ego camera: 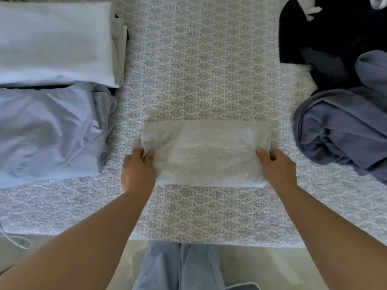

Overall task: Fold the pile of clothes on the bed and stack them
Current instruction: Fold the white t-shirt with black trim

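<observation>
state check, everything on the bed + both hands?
white garment: folded flat, gripped at both ends
left hand: pinches its left end
right hand: grips its right end
pale blue garment: folded
light blue garment: folded, wrinkled
grey-blue garment: crumpled, unfolded
black garment: crumpled, unfolded

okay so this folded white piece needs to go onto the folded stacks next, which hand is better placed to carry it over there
Left. The folded stacks lie on the left side, nearest the left hand, which already pinches the white garment at its left edge. The right hand sits toward the unfolded pile.
</observation>
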